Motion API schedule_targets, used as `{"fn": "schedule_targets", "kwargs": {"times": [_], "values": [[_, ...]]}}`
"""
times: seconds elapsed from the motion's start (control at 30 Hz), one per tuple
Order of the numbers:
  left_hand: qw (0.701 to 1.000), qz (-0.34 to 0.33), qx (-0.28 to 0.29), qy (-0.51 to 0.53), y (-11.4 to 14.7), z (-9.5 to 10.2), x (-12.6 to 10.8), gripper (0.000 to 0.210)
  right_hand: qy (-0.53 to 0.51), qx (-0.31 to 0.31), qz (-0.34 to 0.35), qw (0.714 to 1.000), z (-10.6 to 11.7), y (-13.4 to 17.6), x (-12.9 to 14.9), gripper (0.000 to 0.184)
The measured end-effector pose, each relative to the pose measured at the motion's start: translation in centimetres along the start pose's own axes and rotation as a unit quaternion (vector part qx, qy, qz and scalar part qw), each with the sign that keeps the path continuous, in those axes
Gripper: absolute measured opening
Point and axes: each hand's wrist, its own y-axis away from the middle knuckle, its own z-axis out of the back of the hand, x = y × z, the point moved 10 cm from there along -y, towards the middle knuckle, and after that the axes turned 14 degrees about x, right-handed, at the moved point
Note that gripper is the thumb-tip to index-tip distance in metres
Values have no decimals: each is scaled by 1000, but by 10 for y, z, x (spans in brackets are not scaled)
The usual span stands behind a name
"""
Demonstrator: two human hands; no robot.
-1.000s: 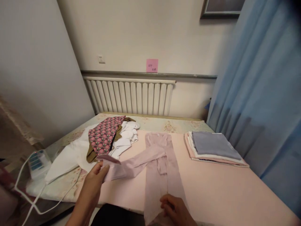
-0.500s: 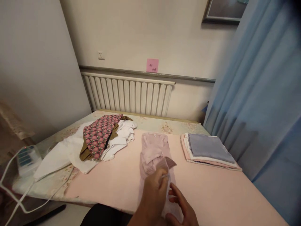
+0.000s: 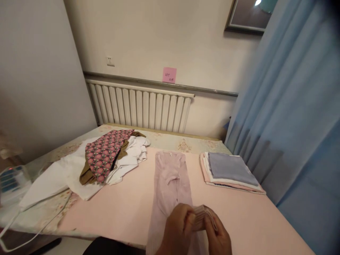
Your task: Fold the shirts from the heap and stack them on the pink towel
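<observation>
A pale pink-mauve knit top [image 3: 170, 191] lies in a long narrow strip, its neckline and small label toward the wall. Near the front edge, a ribbed end of it that looks like a sleeve cuff [image 3: 199, 219] is raised between both hands. My left hand [image 3: 178, 226] is closed and pinches the cuff from the left. On the other side, my right hand [image 3: 218, 232] grips it between thumb and fingers. The lower end of the top is partly hidden behind the hands.
Left of the top is a loose heap of white clothes [image 3: 71, 173] with a pink patterned garment [image 3: 105, 152] over it. A folded stack with a blue-grey cloth [image 3: 231, 165] stands at right. A white cable [image 3: 45, 226] hangs at the left edge; a blue curtain [image 3: 287, 106] borders the right.
The left hand moved slightly down and right. The right hand, earlier apart with fingers loose, now grips the cuff too. The top's upper part lies flatter, and the view shifted slightly.
</observation>
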Motion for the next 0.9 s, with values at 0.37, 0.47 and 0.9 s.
{"fn": "schedule_targets", "kwargs": {"times": [0.37, 0.47, 0.9], "values": [[976, 108, -52, -180, -32, 70, 137, 25, -4, 44, 61, 997, 11, -34, 39, 39], [977, 80, -44, -194, -51, 72, 149, 29, -3, 42, 64, 997, 9, -39, 39, 39], [979, -65, -15, -192, -96, 76, 169, 36, -53, 13, 50, 997, 5, -72, 43, 41]]}}
